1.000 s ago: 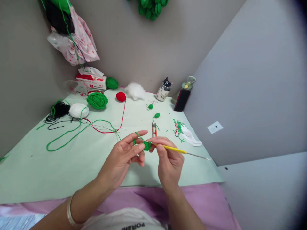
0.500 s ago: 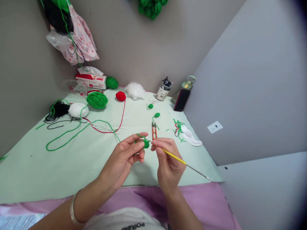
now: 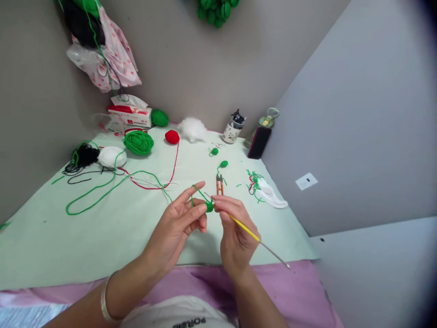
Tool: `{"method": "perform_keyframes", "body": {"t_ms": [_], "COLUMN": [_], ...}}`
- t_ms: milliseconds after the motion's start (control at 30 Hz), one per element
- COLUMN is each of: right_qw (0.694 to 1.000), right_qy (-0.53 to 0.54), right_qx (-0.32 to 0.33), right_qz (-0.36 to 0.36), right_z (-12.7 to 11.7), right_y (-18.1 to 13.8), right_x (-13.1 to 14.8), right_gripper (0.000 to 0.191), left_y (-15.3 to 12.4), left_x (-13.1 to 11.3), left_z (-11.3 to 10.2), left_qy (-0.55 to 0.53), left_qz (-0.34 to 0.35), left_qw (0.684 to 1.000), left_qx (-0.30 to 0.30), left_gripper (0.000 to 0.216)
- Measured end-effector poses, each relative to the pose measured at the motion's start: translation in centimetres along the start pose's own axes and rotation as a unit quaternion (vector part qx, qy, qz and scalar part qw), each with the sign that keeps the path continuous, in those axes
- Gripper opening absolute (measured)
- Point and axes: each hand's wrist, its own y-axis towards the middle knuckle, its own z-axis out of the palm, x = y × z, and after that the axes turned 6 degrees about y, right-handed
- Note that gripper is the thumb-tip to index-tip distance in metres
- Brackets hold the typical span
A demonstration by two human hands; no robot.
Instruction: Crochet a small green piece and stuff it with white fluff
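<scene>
My left hand (image 3: pixel 177 225) pinches a small green crocheted piece (image 3: pixel 208 207) between thumb and fingers, with the index finger raised and green yarn (image 3: pixel 112 184) running over it. My right hand (image 3: pixel 235 232) grips a yellow-handled crochet hook (image 3: pixel 251 234) like a pencil; its tip sits at the green piece and its metal end points down to the right. Both hands hover above the pale green table cover (image 3: pixel 51 237).
Orange snips (image 3: pixel 219 183) lie just beyond my hands. Farther back are a green yarn ball (image 3: pixel 138 142), a red ball (image 3: pixel 172 136), white stuffing (image 3: pixel 192 129), a tissue box (image 3: pixel 129 116), a cup (image 3: pixel 232 132) and yarn scraps (image 3: pixel 259 184). Walls close in on the right and behind.
My right hand has swung the hook so its metal end dropped from level to pointing down-right. My left index finger lifted slightly with the yarn.
</scene>
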Motion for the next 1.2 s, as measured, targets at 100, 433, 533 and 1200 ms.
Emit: {"method": "perform_keyframes", "body": {"t_ms": [100, 433, 533, 1200], "right_qw": [0.995, 0.993, 0.998, 0.992], "right_qy": [0.079, 0.094, 0.022, 0.109], "right_qx": [-0.02, 0.013, 0.063, 0.012], "right_qz": [0.052, 0.072, -0.003, 0.062], "right_z": [0.1, -0.8, -1.0, 0.1], "right_y": [0.2, 1.1, 1.0, 1.1], "right_x": [0.0, 0.6, 1.0, -0.2], "right_gripper": [0.021, 0.022, 0.028, 0.021], "left_y": [0.0, 0.0, 0.0, 0.4], "left_x": [-0.2, -0.4, -0.1, -0.4], "left_z": [-0.1, -0.5, -0.6, -0.5], "left_qy": [-0.002, 0.075, 0.114, 0.048], "left_qz": [0.0, 0.068, 0.11, 0.027], "left_qw": [1.0, 0.995, 0.986, 0.998], "left_qx": [0.002, -0.025, -0.045, 0.011], "left_gripper": [0.065, 0.054, 0.056, 0.048]}}
